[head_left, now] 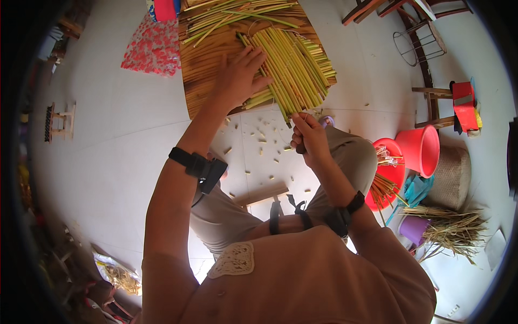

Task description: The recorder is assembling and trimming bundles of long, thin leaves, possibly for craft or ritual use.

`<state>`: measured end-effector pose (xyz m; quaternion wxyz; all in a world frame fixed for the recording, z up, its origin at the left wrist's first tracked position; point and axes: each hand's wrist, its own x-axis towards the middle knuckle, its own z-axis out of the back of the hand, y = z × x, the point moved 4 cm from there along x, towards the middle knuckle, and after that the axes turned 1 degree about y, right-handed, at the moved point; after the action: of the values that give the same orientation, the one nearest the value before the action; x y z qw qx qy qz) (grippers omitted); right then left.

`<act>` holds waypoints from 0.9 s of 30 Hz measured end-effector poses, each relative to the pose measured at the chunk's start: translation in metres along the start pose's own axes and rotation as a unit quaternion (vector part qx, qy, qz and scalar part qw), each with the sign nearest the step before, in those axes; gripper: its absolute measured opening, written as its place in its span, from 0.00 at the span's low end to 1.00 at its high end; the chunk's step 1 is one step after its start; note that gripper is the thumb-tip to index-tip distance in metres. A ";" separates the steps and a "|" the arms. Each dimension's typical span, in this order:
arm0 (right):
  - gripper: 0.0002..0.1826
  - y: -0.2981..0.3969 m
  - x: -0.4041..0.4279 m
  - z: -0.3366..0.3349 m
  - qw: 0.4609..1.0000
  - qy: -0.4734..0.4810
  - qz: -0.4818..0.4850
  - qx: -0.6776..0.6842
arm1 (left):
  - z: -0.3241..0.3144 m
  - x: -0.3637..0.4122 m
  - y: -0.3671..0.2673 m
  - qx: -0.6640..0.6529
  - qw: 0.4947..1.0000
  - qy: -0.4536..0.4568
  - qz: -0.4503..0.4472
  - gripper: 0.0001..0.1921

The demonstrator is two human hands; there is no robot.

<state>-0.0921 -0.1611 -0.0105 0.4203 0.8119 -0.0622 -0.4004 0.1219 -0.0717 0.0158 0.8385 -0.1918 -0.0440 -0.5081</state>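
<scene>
A panel of green-yellow plant stalks [289, 67], laid side by side and tied with thin thread, lies slanted on a wooden board [202, 73]. My left hand [243, 77] rests at the panel's left edge, with fingers spread and fingertips and thumb touching the outer stalks. At the panel's near end, my right hand [309, 135] is closed around a small dark handle [300, 148]; the rest of that tool is hidden. Its thumb and index finger are at the tip of the outermost stalk, where a fine thread shows. More stalks [317, 54] lie beneath the panel.
Loose stalks [238, 16] lie at the board's far end. Cut stalk bits [262, 141] litter the floor. On the right are a red basin [390, 146] holding stalks, a red bucket [421, 150], a woven basket [451, 178] and dried straw [453, 227]. A patterned red-and-white bag [149, 50] lies left.
</scene>
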 end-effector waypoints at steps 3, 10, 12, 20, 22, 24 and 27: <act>0.11 -0.001 0.002 0.001 1.000 0.010 -0.018 0.003 | 0.014 -0.004 -0.005 0.015 0.998 -0.015 -0.056 0.38; 0.10 -0.015 0.020 0.000 0.986 0.041 0.015 0.164 | 0.020 -0.030 -0.053 0.073 0.982 0.116 -0.128 0.40; 0.09 -0.013 0.020 -0.007 0.982 0.045 0.018 0.184 | 0.002 -0.031 -0.049 0.091 0.986 0.066 -0.125 0.37; 0.12 -0.003 0.024 0.002 0.995 0.027 0.036 0.091 | -0.003 -0.030 -0.072 0.141 0.970 -0.146 -0.137 0.22; 0.12 0.003 0.020 -0.001 0.995 0.029 0.038 0.091 | -0.003 -0.030 -0.073 0.136 0.969 -0.159 -0.128 0.22; 0.12 0.012 0.015 -0.006 0.990 0.044 0.073 0.109 | -0.001 -0.029 -0.077 0.142 0.970 -0.163 -0.115 0.22; 0.14 0.040 0.003 -0.015 0.989 0.035 0.138 0.041 | 0.008 -0.025 -0.081 0.140 0.970 -0.177 -0.091 0.22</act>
<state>-0.0704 -0.1789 0.0218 0.4402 0.8256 -0.1753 -0.3065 0.0404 -0.0811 0.0392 0.7858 -0.1546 -0.2802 -0.5293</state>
